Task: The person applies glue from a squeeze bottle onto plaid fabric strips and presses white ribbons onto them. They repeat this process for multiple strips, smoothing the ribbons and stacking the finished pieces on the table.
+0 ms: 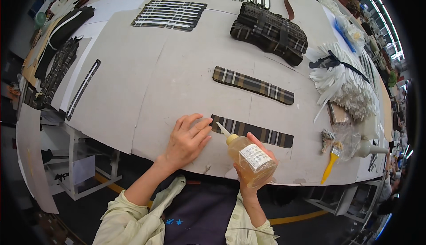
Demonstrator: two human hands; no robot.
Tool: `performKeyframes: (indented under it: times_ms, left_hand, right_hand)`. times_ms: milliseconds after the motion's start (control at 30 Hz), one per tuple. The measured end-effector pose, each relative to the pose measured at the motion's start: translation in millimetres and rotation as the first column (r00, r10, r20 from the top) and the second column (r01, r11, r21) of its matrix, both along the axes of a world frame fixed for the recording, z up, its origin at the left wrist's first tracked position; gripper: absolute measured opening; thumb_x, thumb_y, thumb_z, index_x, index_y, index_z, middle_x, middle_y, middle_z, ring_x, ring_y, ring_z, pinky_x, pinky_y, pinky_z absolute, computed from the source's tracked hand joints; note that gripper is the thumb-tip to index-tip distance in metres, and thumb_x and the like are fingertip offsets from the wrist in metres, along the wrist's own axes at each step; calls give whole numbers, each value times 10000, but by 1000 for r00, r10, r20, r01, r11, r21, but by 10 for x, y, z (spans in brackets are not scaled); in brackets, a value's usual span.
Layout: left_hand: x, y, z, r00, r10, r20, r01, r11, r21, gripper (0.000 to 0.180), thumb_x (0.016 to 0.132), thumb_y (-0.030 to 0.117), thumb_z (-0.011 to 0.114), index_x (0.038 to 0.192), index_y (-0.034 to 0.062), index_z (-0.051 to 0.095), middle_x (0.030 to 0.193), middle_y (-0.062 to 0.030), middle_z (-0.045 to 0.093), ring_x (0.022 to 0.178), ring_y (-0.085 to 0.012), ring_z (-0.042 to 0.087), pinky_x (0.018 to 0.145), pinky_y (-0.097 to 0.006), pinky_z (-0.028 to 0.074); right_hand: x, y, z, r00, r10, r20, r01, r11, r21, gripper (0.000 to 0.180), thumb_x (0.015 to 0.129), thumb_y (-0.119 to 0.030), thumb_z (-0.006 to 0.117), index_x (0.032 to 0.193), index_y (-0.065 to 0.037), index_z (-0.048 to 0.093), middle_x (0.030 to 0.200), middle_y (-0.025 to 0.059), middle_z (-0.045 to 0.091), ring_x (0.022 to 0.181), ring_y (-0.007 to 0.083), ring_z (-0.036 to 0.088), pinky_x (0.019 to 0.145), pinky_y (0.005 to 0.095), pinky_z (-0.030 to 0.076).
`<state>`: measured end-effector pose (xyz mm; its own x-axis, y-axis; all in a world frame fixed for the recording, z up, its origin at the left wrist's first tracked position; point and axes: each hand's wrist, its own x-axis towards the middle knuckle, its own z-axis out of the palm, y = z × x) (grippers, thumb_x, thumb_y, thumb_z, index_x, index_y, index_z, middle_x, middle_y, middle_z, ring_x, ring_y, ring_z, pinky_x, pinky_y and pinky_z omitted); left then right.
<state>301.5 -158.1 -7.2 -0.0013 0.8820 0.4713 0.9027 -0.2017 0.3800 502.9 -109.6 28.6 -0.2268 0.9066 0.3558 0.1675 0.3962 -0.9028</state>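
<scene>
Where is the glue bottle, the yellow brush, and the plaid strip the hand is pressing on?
glue bottle (253, 163), head view, on its amber body beside the label.
yellow brush (329, 168), head view, on the middle of its handle.
plaid strip (257, 133), head view, on the middle of the near strip.

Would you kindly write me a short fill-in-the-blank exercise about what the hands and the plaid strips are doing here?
1. The right hand holds a squeeze bottle filled with ____ liquid.
2. The bottle's nozzle points at the left end of the nearer plaid strip, beside the ____ hand's fingertips.
3. The brush lying at the table's right edge has a ____ handle.
4. Between the hands and the folded plaid stack, ____ plaid strips lie flat.

Missing words: amber; left; yellow; two
</scene>
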Motion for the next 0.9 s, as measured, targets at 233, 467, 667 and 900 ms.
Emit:
performKeyframes:
  times_ms: [233, 467, 667, 900]
  left_hand:
    - [12, 24, 3, 1000, -9, -7, 9, 1000, -3, 251, 801, 94, 751, 1030, 29, 675, 1212, -61, 663, 1193, -287, 561, 975, -451, 432]
    - [30, 15, 6, 999, 18, -34, -18, 1000, -9, 241, 784, 68, 753, 1013, 30, 686, 1196, -53, 676, 1172, -278, 576, 963, -454, 441]
    - [63, 46, 34, 998, 15, -58, -16, 1000, -16, 232, 787, 57, 743, 1010, 25, 690, 1186, -55, 683, 1146, -280, 589, 952, -444, 449]
    - [92, 46, 72, 998, 14, -61, -17, 999, -47, 215, 821, 47, 720, 1031, 13, 687, 1199, -65, 687, 1149, -292, 593, 944, -436, 457]
  right_hand:
    - [-4, -70, -83, 999, -19, -30, 17, 997, -81, 543, 724, -111, 837, 1168, 135, 644, 1252, 267, 653, 1116, 240, 659, 953, 324, 504]
    - [94, -170, -178, 975, 30, -219, -49, 995, -84, 476, 801, -98, 819, 1166, 111, 594, 1337, 310, 573, 1245, 361, 589, 1068, 448, 466]
    - [242, -171, -326, 982, 50, -181, -25, 990, 135, 595, 776, -100, 850, 1243, 73, 525, 1356, 313, 551, 1273, 402, 561, 1080, 496, 456]
    - [389, -118, -335, 971, -50, -235, 110, 961, 253, 613, 765, -119, 866, 1218, 60, 495, 1307, 343, 565, 1216, 444, 592, 1042, 546, 478]
